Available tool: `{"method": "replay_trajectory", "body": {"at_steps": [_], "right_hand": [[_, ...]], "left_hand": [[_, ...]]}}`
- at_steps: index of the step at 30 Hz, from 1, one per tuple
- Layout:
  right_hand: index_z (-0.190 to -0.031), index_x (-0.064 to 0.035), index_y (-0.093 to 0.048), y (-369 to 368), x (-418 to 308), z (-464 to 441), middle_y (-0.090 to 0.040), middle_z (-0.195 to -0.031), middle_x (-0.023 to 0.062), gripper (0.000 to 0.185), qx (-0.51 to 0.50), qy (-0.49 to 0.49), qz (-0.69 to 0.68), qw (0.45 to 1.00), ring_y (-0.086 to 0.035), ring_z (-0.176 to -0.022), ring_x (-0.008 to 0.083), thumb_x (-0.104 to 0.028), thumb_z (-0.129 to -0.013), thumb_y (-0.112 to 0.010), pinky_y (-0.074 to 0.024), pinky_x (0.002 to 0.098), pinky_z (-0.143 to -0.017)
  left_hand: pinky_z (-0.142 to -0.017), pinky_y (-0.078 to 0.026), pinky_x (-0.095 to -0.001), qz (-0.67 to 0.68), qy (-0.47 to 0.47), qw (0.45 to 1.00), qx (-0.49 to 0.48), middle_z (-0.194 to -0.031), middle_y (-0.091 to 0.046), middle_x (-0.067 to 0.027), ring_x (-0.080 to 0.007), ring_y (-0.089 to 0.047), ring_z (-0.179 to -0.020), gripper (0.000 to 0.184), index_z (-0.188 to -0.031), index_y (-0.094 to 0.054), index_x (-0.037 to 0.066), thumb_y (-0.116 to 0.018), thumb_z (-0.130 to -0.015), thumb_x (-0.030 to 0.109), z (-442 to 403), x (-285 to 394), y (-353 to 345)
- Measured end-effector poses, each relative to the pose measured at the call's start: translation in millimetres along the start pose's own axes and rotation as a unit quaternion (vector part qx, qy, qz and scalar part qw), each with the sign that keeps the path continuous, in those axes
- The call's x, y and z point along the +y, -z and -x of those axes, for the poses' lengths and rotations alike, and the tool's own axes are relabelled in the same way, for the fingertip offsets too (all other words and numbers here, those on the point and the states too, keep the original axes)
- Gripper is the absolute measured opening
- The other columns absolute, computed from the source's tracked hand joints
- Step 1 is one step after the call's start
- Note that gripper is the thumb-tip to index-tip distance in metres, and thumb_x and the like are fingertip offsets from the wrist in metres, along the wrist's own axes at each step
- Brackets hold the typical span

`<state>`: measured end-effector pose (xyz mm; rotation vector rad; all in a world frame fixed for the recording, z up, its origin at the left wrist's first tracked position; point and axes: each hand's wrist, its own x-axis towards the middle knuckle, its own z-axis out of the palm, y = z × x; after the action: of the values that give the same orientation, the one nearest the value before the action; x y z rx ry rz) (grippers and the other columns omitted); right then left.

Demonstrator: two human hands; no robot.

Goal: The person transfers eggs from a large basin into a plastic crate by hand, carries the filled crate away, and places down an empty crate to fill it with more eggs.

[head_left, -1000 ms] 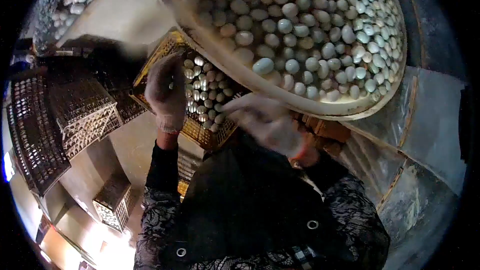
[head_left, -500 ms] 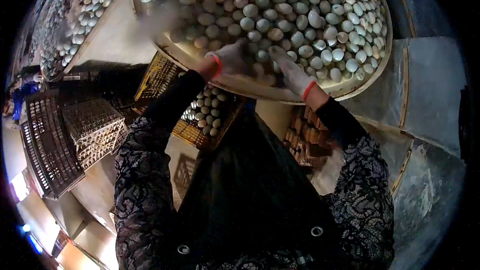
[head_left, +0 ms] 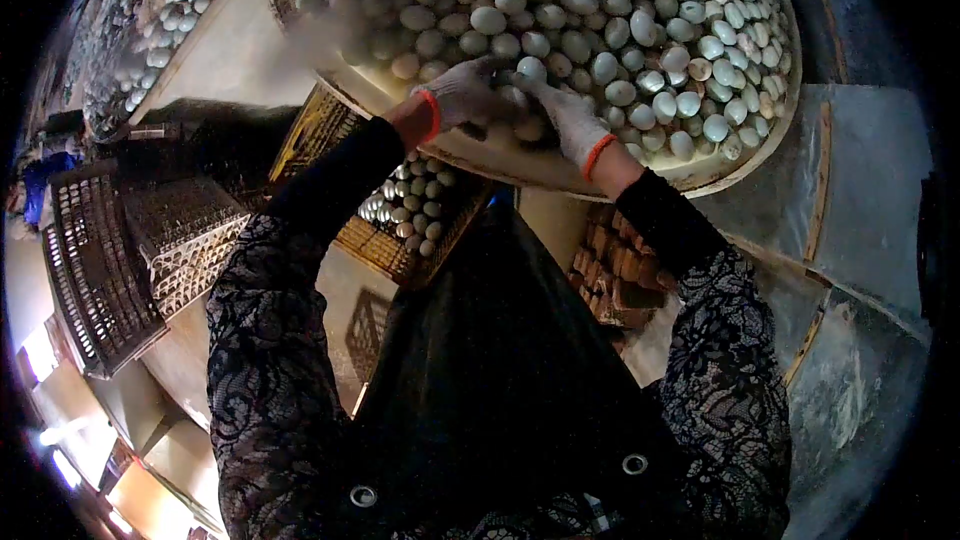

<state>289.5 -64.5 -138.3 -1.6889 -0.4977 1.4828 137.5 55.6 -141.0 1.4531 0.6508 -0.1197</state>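
A big round tray [head_left: 735, 175] with a pale rim is heaped with pale blue-green and whitish eggs [head_left: 655, 85]. At its near edge are both my hands, in whitish gloves with red-orange cuffs. My left hand [head_left: 462, 98] curves in from the left and my right hand [head_left: 568, 120] from the right. Cupped between them are several eggs [head_left: 528, 126], partly in shadow, with the fingers bent around them. Some fingertips are dark and hard to make out. Below my left forearm stands a yellow plastic crate [head_left: 400, 265] with more eggs lying inside.
Left of me stand a dark slatted crate [head_left: 95, 270] and a pale lattice crate [head_left: 195, 260]. Another egg-filled tray [head_left: 190, 50] is at upper left. Stacked reddish bricks [head_left: 615, 260] sit under the big tray. Grey slabs [head_left: 870, 180] cover the right side.
My hands have come nearer to each other at the tray's near edge, and eggs now show between them. The whole view has shifted slightly.
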Motion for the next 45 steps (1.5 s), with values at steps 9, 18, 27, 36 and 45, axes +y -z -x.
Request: {"method": "replay_trajectory", "body": {"at_steps": [9,18,27,36,45], "right_hand": [[-0.137,-0.0275,-0.039,18,6,15,-0.055,-0.117,0.0185,0.079,-0.081,0.298,0.324,0.894,-0.058,-0.101,0.0322,0.017,-0.073,-0.046,-0.0479,0.0347,-0.091],[-0.136,-0.0166,-0.041,7,-18,18,-0.050,-0.131,0.0095,0.064,-0.071,0.067,0.259,0.961,-0.051,-0.116,0.0218,0.009,-0.078,-0.051,-0.0393,0.0309,-0.102],[-0.123,-0.0090,-0.058,35,21,-23,-0.059,-0.120,0.0065,0.055,-0.039,0.344,0.362,0.865,-0.056,-0.104,0.0204,-0.048,-0.084,-0.061,-0.0434,0.0299,-0.090],[-0.132,-0.0141,-0.045,5,-10,10,-0.051,-0.129,0.0070,0.056,-0.071,-0.005,-0.018,0.997,-0.050,-0.112,0.0199,-0.020,-0.078,-0.062,-0.0405,0.0327,-0.097],[-0.145,-0.0134,-0.026,16,-12,3,-0.038,-0.140,0.0145,0.057,0.046,0.065,0.259,0.963,-0.040,-0.126,0.0268,-0.027,-0.093,-0.047,-0.0338,0.0368,-0.104]], "left_hand": [[-0.056,-0.057,-0.0327,-0.021,0.006,0.999,0.049,-0.120,-0.056,-0.0088,-0.0210,-0.063,-0.087,0.077,-0.139,-0.037,0.009,-0.077,-0.073,0.021,21,22,-1],[-0.062,-0.055,-0.0317,0.041,0.021,0.999,-0.013,-0.107,-0.060,-0.0052,-0.0155,-0.060,-0.079,0.054,-0.135,-0.042,0.013,-0.063,-0.087,0.023,11,6,-2],[-0.073,-0.053,-0.0286,-0.098,-0.028,0.994,0.032,-0.108,-0.060,-0.0032,-0.0131,-0.058,-0.092,0.058,-0.132,-0.044,0.007,-0.070,-0.082,0.023,5,13,-6],[-0.072,-0.052,-0.0285,0.068,-0.037,0.996,0.039,-0.106,-0.060,-0.0101,-0.0164,-0.059,-0.091,0.080,-0.132,-0.043,0.001,-0.080,-0.062,0.012,-7,-9,-13],[-0.065,-0.056,-0.0309,0.122,-0.026,0.992,-0.005,-0.107,-0.060,-0.0073,-0.0166,-0.060,-0.089,0.073,-0.131,-0.043,0.002,-0.078,-0.072,0.024,6,12,-14]]}}
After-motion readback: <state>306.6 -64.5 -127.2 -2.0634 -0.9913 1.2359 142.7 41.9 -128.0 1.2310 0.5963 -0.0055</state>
